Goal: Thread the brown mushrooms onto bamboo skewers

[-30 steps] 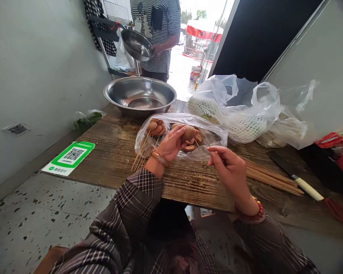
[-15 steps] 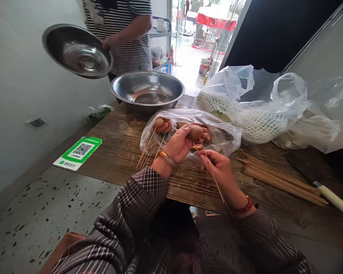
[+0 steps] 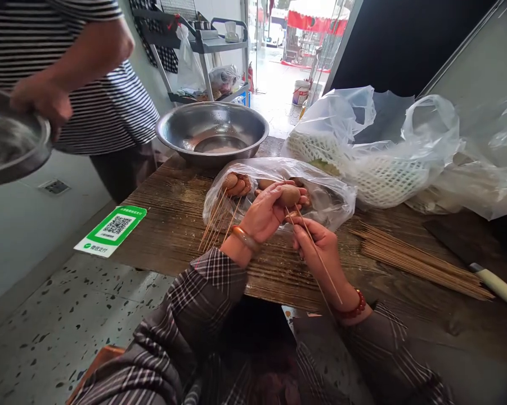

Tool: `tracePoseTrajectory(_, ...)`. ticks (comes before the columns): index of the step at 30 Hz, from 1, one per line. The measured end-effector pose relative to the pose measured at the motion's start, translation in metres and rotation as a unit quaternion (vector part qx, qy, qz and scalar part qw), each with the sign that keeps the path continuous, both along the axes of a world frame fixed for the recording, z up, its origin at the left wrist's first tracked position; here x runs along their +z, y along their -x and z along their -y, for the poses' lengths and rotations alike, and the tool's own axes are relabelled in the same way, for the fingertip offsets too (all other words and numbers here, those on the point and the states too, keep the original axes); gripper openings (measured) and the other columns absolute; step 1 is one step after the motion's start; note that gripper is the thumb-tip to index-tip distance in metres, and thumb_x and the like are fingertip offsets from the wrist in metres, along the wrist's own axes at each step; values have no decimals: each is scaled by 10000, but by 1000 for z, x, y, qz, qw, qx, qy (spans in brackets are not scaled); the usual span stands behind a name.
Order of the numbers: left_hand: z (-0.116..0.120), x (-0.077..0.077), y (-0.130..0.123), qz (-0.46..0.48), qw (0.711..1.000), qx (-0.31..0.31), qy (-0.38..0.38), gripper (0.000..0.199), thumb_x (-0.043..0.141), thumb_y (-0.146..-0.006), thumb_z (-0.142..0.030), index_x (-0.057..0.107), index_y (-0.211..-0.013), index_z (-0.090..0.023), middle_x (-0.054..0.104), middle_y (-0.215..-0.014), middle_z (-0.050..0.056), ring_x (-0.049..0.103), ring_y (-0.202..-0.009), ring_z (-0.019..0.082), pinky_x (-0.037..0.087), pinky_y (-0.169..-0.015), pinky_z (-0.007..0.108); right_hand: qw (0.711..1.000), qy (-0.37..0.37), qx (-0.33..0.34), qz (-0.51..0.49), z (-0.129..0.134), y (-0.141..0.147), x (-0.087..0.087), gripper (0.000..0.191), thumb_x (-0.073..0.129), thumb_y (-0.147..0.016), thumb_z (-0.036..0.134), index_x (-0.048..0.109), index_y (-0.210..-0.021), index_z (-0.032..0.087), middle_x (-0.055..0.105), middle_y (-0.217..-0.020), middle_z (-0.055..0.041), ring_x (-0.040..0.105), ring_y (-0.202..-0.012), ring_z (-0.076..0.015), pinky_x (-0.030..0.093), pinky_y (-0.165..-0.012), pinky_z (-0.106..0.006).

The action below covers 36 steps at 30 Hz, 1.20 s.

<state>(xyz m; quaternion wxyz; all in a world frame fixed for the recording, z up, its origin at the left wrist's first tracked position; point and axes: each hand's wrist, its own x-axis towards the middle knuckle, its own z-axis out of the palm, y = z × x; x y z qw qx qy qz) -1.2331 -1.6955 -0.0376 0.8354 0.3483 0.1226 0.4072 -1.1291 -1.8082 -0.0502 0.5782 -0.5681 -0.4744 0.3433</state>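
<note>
My left hand (image 3: 265, 216) holds a smooth brown oval piece (image 3: 290, 196) between thumb and fingers, over the front of an open clear plastic bag (image 3: 333, 197). My right hand (image 3: 321, 247) pinches thin wooden skewers (image 3: 321, 260), whose upper tips reach up to the underside of that piece. Inside the bag, at its left, more brown pieces (image 3: 236, 184) sit on skewers whose bare ends stick out toward me over the tabletop. What lies deeper in the bag is partly hidden by my hands and the plastic.
A steel basin (image 3: 213, 132) stands behind the bag on the wooden table (image 3: 164, 225). Loose skewers (image 3: 417, 261) and a knife (image 3: 498, 286) lie at right, before filled plastic bags (image 3: 388, 180). A QR card (image 3: 112, 229) lies at left; a person (image 3: 105, 112) holds another basin (image 3: 12, 138).
The person with the basin has moved left and nearer, uncovering a shelf cart. The skewers in my right hand have shifted slightly; my left hand keeps its hold.
</note>
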Motion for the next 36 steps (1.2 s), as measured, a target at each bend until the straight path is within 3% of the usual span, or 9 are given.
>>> tracePoseTrajectory(10, 4, 3, -1, -3, 1000, 0, -25, 259, 674, -910, -291, 630, -1104, -126, 736, -1123, 156, 718, -952, 218, 555, -811, 337, 999, 9, -4, -30, 0, -2, -1, 324, 643, -924, 453, 742, -1053, 173, 526, -563, 64, 409, -455, -78, 314, -437, -222)
tracePoseTrajectory(15, 5, 2, 0, -7, 999, -2, -39, 292, 704, -898, -309, 632, -1119, -132, 741, -1130, 158, 721, -973, 222, 560, -842, 345, 999, 15, -9, -38, -1, -2, 0, 326, 658, -910, 485, 713, -963, 168, 532, -552, 62, 411, -446, -75, 312, -428, -217)
tracePoseTrajectory(21, 6, 3, 0, -10, 999, 1, -51, 300, 710, -899, -328, 646, -1119, -135, 745, -1116, 144, 726, -975, 221, 563, -899, 377, 992, 3, -1, -130, -6, 3, 0, 343, 716, -881, 471, 584, -1065, 213, 553, -563, 92, 376, -415, -67, 278, -390, -192)
tracePoseTrajectory(25, 6, 3, -1, -15, 999, 1, -43, 305, 718, -892, -339, 651, -1105, -132, 749, -1084, 139, 726, -965, 222, 558, -929, 395, 982, -15, -18, -186, -10, 11, -1, 350, 732, -867, 427, 476, -1025, 250, 542, -571, 111, 405, -419, -67, 279, -385, -170)
tracePoseTrajectory(33, 7, 2, -1, 0, 999, 4, -36, 272, 708, -891, -308, 662, -1078, -117, 747, -1037, 125, 714, -919, 195, 572, -843, 324, 975, -45, -43, -214, -20, 22, 0, 320, 706, -868, 358, 417, -966, 262, 522, -586, 121, 433, -435, -58, 286, -393, -154)
tracePoseTrajectory(36, 7, 1, -1, -17, 999, 5, -37, 282, 697, -897, -329, 653, -1090, -129, 740, -1057, 132, 708, -900, 199, 578, -741, 297, 974, -58, -56, -212, -23, 25, 1, 320, 700, -857, 355, 403, -926, 261, 507, -586, 122, 439, -438, -59, 295, -395, -159)
